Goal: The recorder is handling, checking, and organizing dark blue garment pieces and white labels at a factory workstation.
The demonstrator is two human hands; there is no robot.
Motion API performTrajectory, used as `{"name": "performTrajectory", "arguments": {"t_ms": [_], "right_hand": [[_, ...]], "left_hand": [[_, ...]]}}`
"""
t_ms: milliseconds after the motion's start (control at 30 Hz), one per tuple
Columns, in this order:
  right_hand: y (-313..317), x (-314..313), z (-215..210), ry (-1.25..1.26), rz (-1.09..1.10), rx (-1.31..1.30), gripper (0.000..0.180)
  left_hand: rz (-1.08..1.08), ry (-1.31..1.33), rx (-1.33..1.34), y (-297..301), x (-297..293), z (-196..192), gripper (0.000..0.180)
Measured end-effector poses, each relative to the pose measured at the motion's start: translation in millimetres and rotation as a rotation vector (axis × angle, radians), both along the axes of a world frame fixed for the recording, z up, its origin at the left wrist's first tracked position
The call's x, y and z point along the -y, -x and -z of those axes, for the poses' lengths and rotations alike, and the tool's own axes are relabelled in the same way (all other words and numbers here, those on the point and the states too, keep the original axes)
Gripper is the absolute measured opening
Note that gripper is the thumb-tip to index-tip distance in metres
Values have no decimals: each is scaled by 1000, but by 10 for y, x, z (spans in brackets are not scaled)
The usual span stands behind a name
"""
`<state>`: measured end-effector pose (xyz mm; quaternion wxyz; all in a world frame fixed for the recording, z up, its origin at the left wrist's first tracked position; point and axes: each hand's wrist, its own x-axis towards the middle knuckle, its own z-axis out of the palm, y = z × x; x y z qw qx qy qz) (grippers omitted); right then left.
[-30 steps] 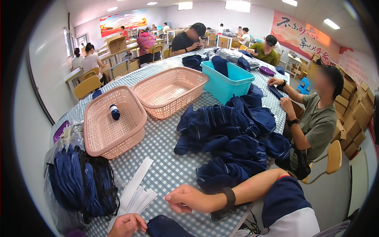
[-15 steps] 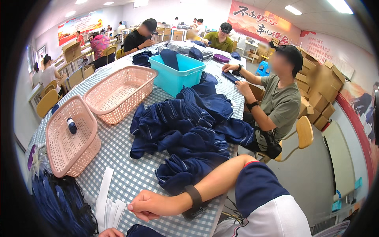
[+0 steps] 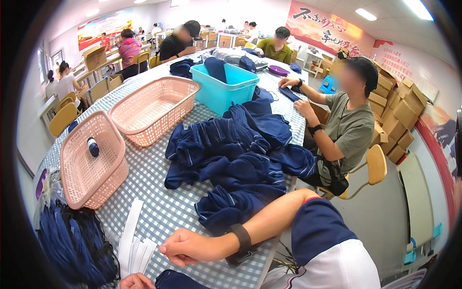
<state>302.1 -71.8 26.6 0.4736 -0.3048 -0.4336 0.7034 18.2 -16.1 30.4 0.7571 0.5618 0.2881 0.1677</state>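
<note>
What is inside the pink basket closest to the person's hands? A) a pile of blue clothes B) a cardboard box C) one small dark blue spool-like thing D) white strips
C: the near pink basket holds only one small dark blue spool-like thing; the blue clothes lie on the checked table beside it, and the white strips lie on the cloth near the right hand.
</note>
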Motion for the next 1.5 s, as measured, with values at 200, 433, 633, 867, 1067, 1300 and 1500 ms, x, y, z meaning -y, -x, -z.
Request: {"name": "performTrajectory", "arguments": {"t_ms": [200, 433, 633, 867, 1067, 1300, 1500], "right_hand": [[-18, -5, 10, -9, -24, -2, 53], [-3, 3, 22, -18, -6, 5, 53], [-2, 1, -19, -8, -9, 15, 54], [-6, 5, -27, 16, -9, 24, 55], [-14, 5, -19, -6, -11, 31, 55], [-12, 11, -26, -17, -10, 33, 55], [-12, 12, -20, -18, -13, 39, 56]], "left_hand": [[-8, 46, 0, 32, -27, 71, 35], [-19, 38, 5, 11, 1, 51, 37], [12, 36, 70, 33, -17, 81, 35], [-16, 79, 0, 24, -5, 10, 33], [-12, 60, 24, 30, -11, 51, 32], [-16, 48, 56, 40, -13, 108, 34], [-26, 60, 13, 30, -5, 73, 35]]}}
